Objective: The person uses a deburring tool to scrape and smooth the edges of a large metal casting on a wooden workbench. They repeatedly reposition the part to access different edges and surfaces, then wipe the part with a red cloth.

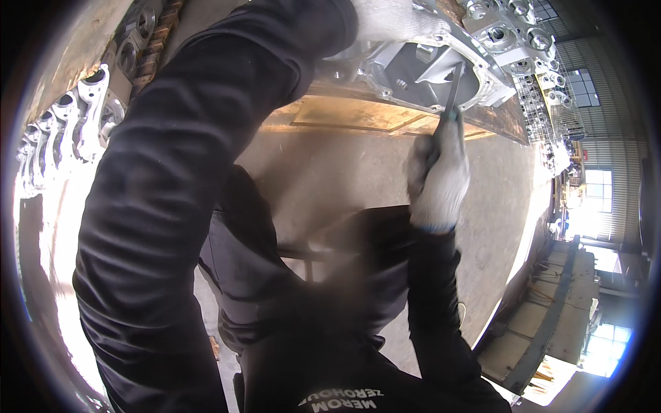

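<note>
A silvery cast metal housing (482,69) with a deep open cavity and a flanged rim lies on a wooden surface at the top of the view. My right hand (441,172), in a white knitted glove, is closed round the dark handle of a file-like tool. The narrow grey blade of this file (456,86) crosses the near rim and points into the cavity. My left hand (392,20), also gloved in white, rests at the housing's far left edge. Glare and the top of the picture hide its fingers.
A wooden pallet or crate side (344,113) runs below the housing. More metal castings (499,34) crowd the upper right, and a row of castings (89,117) stands at the far left. Concrete floor (496,179) lies below. A long bench-like structure (544,310) is at right.
</note>
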The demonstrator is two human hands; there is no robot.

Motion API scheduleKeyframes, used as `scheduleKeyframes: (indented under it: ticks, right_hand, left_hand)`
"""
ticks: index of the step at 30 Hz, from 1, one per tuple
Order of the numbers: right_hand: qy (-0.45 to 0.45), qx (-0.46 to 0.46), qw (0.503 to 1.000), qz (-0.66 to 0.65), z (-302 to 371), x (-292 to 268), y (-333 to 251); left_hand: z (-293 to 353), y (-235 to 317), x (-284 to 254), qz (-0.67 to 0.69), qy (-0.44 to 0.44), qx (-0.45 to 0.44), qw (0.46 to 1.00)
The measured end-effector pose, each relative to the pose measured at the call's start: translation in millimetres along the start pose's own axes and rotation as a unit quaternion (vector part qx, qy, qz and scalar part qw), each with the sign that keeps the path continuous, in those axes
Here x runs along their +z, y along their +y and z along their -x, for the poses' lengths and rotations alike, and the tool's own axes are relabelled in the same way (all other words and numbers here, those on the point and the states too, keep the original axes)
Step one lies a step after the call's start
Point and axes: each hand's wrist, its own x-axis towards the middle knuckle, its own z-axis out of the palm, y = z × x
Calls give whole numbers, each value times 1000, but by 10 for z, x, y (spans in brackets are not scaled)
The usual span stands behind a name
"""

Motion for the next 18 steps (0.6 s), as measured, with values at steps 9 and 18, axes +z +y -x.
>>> scheduleKeyframes:
  ticks: [9, 18]
  right_hand:
    - [22, -56, 986, 155, -66, 193, -30]
    - [7, -42, 999, 18, -78, 142, -33]
  left_hand:
    - [-229, 196, 5, -124, -15, -97, 988]
    - [-218, -73, 143, -188, 106, 40, 976]
